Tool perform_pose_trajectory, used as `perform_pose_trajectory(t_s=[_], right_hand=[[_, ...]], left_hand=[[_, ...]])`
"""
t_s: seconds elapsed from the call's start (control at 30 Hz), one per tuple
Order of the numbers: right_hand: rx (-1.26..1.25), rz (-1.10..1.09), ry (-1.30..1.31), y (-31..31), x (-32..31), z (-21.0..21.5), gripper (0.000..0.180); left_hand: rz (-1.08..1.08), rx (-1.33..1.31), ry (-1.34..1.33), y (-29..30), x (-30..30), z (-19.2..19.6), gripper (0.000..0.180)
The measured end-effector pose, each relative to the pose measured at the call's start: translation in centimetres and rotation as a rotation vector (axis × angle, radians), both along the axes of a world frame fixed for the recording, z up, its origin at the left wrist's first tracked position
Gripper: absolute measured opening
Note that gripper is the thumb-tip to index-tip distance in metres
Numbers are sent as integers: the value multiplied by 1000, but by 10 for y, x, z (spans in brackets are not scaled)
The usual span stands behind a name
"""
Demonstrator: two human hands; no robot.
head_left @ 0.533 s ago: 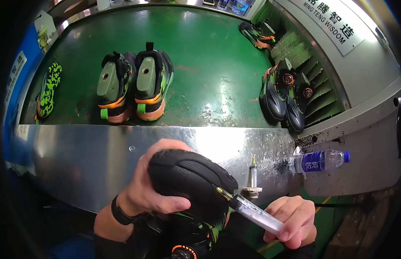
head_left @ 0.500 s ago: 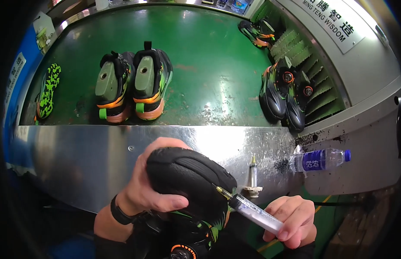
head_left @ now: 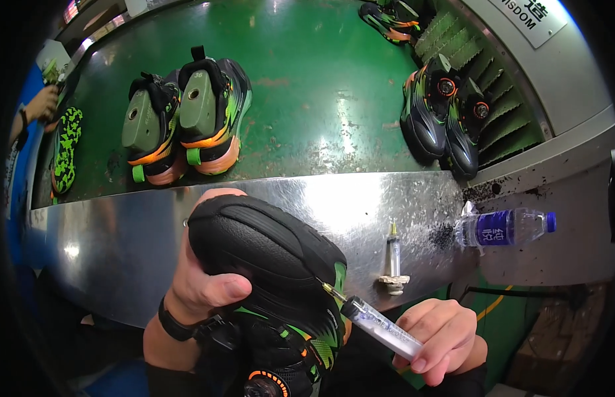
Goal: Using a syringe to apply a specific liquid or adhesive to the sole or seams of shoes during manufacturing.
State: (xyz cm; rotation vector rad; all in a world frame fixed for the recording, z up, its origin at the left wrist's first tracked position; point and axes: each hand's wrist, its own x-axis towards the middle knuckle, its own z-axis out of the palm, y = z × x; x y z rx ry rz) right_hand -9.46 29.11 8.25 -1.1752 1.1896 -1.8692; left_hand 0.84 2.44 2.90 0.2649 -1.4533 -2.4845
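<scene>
My left hand (head_left: 208,284) wraps round the toe end of a black shoe (head_left: 267,245) with green and orange trim, its thumb on the near side. An orange-ringed dial (head_left: 267,384) shows on the shoe close to my body. Between the thumb and fingers of my right hand (head_left: 439,337) is a clear syringe (head_left: 380,327) with white contents. The syringe's thin needle tip meets, or nearly meets, the shoe's side along a seam; exact contact is hard to tell. A second syringe (head_left: 395,255) lies on the metal ledge, to the right of the shoe.
Beyond the metal ledge (head_left: 115,231) runs a green belt (head_left: 287,86). Two shoes with green lasts (head_left: 198,109) stand on it, a patterned sole (head_left: 68,149) at left, more shoes (head_left: 426,112) at right by slatted flaps. A water bottle (head_left: 502,228) lies at right. Another person's hand (head_left: 43,102) appears far left.
My left hand and the shoe have moved slightly left and up in view, and the syringe has shifted left with my right hand. A co-worker's hand has appeared at the far left.
</scene>
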Motion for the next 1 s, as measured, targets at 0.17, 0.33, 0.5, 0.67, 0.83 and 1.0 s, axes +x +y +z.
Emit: perform_pose_trajectory(t_s=[0.17, 0.33, 0.5, 0.67, 0.83, 1.0], right_hand=[[16, -31, -11, 5, 3, -5, 18], [12, -15, -23, 6, 2, -10, 19], [4, -17, -8, 8, -3, -13, 21], [-232, -112, 136, 32, -9, 0, 17], [191, -534, 354, 98, 2, -21, 26], [635, -727, 629, 142, -1, -44, 21]], left_hand=[[68, 42, -22, 6, -6, 0, 87], [40, 46, -32, 5, -7, 3, 87], [-76, 46, -50, 0, -9, -2, 77], [13, 12, -16, -2, -8, -1, 72], [165, -46, -114, -11, 12, 7, 54], [124, -178, -419, -18, 89, 16, 61]])
